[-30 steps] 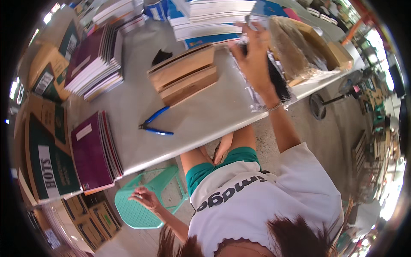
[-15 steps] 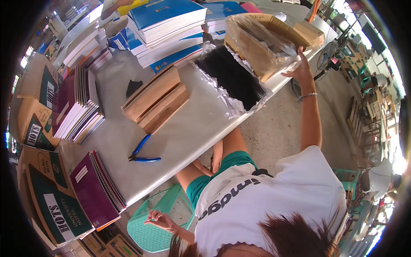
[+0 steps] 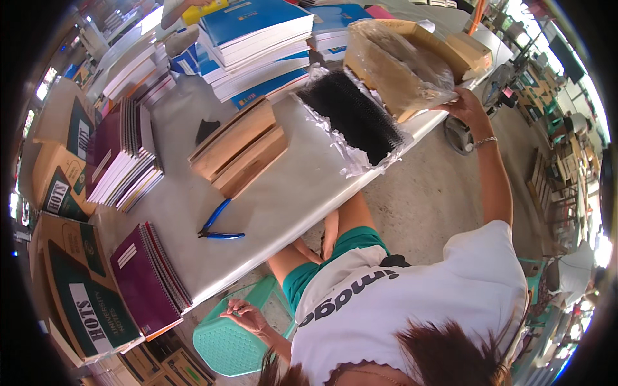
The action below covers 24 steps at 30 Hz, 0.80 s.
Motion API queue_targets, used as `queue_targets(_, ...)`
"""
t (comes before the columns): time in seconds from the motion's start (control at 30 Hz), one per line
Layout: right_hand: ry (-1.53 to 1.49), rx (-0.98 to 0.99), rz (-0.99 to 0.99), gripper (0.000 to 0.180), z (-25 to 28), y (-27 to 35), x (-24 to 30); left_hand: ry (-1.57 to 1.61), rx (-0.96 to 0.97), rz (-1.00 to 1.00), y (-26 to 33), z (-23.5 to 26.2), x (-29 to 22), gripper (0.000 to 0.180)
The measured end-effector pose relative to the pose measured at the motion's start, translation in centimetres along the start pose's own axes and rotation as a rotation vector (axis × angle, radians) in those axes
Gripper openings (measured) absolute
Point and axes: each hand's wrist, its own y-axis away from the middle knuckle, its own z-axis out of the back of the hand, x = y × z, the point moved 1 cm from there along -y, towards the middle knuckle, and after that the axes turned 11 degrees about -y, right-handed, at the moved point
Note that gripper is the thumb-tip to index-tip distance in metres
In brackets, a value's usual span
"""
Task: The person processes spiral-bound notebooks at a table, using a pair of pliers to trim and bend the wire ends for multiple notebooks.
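Observation:
My right hand [image 3: 471,110] is at the near right corner of an open cardboard box [image 3: 415,32]. Its fingers are closed on the edge of a clear plastic bag [image 3: 412,67] that bulges out of the box. Left of the box lies a black bundle of what look like binding coils [image 3: 351,112] on crumpled white wrapping. My left hand [image 3: 248,316] hangs over a green plastic stool [image 3: 232,347], fingers loosely bent and nothing visible in them. Blue-handled pliers [image 3: 219,228] lie on the grey table [image 3: 257,212], near a grooved wooden block [image 3: 241,151].
Stacked blue-covered books [image 3: 257,26] stand at the back. On the left are purple spiral notebooks [image 3: 145,276] and cardboard cartons [image 3: 80,289]. A fan [image 3: 458,135] stands beyond the table's right edge. Another person's arm [image 3: 183,9] shows at the far left.
My right hand has gone from spread fingers at the box corner to closed on the bag's edge. The plastic now reaches over the box rim. My left hand has barely moved.

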Motion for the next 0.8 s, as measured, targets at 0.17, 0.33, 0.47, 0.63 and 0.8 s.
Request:
queue_targets(0.17,0.338,0.16,0.235,0.034,1.4,1.6,4.4,-0.061,-0.024,-0.01,0.1,-1.3,1.0,0.037)
queue_targets(0.33,0.327,0.326,0.235,0.026,-3.3,8.0,9.5,-0.068,-0.017,0.033,-0.5,-1.0,1.4,0.037)
queue_targets(0.47,0.377,0.271,0.301,0.031,-9.4,10.3,11.0,-0.01,-0.018,0.056,0.3,-0.3,1.2,0.038)
queue_targets(0.63,0.609,0.45,0.444,0.032,-14.3,9.7,6.0,0.082,-0.105,0.092,0.7,-0.7,1.3,0.044)
queue_targets(0.8,0.772,0.793,0.588,0.033,-20.5,9.7,-1.7,0.0,-0.18,-0.048,2.7,-0.4,0.4,0.047)
